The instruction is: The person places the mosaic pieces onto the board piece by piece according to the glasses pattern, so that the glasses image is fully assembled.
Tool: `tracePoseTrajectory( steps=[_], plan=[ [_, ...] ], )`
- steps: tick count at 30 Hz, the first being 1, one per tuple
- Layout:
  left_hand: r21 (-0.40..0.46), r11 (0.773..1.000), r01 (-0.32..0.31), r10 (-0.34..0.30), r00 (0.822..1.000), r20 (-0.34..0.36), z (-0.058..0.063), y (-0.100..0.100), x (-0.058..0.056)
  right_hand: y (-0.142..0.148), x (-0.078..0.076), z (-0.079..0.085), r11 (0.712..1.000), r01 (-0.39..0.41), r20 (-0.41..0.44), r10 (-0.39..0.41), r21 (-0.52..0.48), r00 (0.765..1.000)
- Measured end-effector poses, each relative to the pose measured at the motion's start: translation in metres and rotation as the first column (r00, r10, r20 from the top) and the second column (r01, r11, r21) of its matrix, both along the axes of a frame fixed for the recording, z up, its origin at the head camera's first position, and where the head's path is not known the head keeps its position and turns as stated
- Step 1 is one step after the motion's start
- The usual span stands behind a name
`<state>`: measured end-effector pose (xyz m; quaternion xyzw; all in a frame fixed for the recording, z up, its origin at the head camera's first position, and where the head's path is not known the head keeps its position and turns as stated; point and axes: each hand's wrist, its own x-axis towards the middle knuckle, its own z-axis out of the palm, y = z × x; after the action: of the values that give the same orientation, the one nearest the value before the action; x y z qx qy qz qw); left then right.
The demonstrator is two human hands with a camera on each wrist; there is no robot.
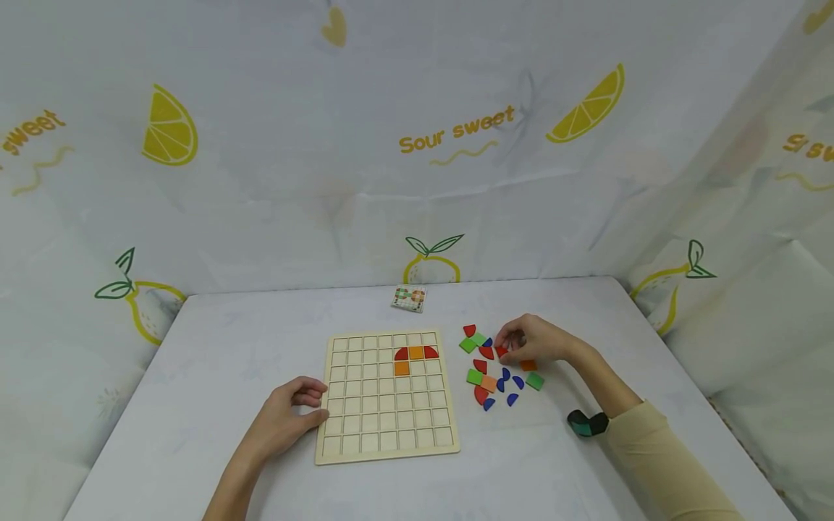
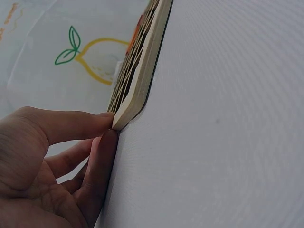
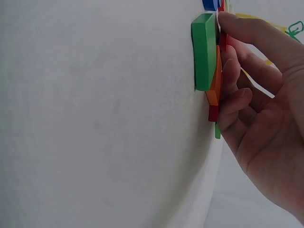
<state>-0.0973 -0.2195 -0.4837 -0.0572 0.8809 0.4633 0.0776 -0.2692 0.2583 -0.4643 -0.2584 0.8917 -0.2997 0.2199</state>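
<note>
A pale wooden grid board [image 1: 387, 420] lies flat on the table. My left hand [image 1: 287, 418] holds its left edge; in the left wrist view, thumb and a finger pinch the board's rim [image 2: 137, 90]. On the board's upper right are two red quarter-circle tiles [image 1: 431, 352] and two orange square tiles [image 1: 402, 368]. To the right, my right hand [image 1: 536, 339] pinches a red tile [image 1: 501, 352] between thumb and fingers, low among the loose pieces. Close to those fingers, in the right wrist view, stands a green square tile [image 3: 204, 52] with an orange tile [image 3: 215, 88] behind it.
Loose blue half-circle tiles [image 1: 512, 399], a light green square [image 1: 474, 377] and several other pieces lie right of the board. A small patterned card [image 1: 409, 298] rests at the back. A dark green and black object [image 1: 587, 424] sits by the right sleeve [image 1: 664, 456].
</note>
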Motion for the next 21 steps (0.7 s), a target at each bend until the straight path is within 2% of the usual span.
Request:
tracePoseTrajectory(
  steps=[11,21],
  plan=[
    [0.008,1.0,-0.006,0.006,1.0,0.0,-0.001,0.0,0.0,-0.005,0.0,0.004,0.998,-0.019,-0.048,0.016,-0.058,0.999],
    [0.014,1.0,0.003,-0.003,1.0,-0.018,-0.001,0.0,-0.001,-0.038,0.007,0.018,0.985,-0.107,-0.036,0.103,-0.137,0.994]
  ],
)
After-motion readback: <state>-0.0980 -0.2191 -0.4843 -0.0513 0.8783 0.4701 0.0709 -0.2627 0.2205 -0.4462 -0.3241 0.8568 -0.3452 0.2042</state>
